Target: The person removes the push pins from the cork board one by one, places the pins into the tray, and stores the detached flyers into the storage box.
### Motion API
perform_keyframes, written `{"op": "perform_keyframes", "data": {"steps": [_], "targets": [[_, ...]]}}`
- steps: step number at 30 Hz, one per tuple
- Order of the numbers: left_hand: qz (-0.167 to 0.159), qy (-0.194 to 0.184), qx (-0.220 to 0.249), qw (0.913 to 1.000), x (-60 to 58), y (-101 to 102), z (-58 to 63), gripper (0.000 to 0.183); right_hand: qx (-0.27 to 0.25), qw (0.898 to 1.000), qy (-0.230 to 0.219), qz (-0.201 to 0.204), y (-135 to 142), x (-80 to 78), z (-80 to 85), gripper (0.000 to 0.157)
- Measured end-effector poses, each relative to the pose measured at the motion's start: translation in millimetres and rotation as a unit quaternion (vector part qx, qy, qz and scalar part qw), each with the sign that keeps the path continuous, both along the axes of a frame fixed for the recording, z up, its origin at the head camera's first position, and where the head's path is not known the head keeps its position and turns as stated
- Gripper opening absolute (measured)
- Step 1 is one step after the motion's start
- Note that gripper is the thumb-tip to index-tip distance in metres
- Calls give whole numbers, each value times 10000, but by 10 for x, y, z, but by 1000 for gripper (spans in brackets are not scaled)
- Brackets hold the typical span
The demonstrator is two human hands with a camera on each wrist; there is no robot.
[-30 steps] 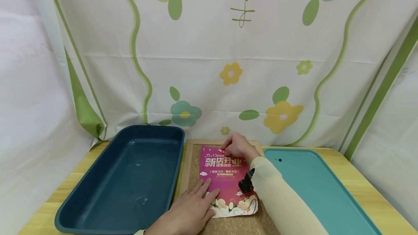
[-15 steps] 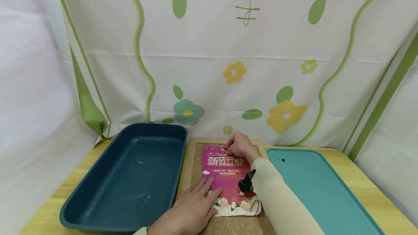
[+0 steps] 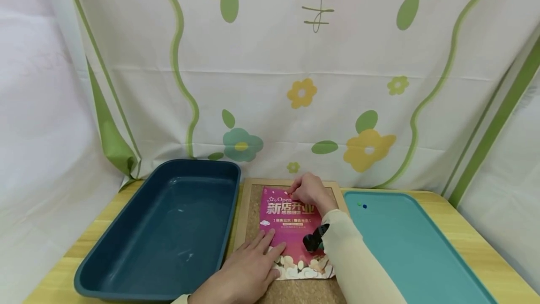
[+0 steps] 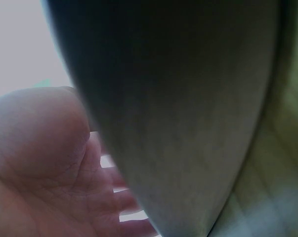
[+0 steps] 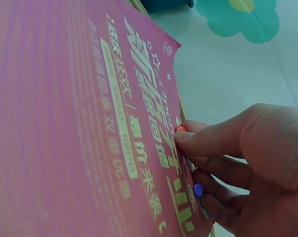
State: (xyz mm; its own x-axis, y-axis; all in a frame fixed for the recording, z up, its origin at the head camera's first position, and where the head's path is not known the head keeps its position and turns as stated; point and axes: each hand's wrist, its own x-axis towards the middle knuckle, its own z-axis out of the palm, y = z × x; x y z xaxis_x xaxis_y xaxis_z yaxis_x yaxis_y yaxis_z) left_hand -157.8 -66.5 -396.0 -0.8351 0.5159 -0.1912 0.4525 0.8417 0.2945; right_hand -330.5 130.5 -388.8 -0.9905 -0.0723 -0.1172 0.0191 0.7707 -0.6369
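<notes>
Nearest, your left hand (image 3: 249, 269) lies with straight, spread fingers on the lower left of the pink poster (image 3: 291, 236), which is on the cork board (image 3: 308, 292). Farther, near the poster's top edge, your right hand (image 3: 311, 189) pinches an orange pin (image 5: 181, 129); a blue pin (image 5: 198, 189) is beside its other fingers. Behind hangs the flowered curtain (image 3: 253, 50).

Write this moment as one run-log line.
Right grip: pinches orange piece at poster top; left grip: rests on poster; corkboard: under poster; tray: green piece, blue piece
</notes>
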Motion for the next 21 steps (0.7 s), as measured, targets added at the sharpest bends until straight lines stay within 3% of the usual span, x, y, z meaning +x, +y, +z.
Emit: {"op": "perform_keyframes", "data": {"steps": [21], "targets": [[-76, 5, 51, 10000, -1, -17, -5, 57, -61, 9997, 141, -209, -13, 30, -53, 10]]}}
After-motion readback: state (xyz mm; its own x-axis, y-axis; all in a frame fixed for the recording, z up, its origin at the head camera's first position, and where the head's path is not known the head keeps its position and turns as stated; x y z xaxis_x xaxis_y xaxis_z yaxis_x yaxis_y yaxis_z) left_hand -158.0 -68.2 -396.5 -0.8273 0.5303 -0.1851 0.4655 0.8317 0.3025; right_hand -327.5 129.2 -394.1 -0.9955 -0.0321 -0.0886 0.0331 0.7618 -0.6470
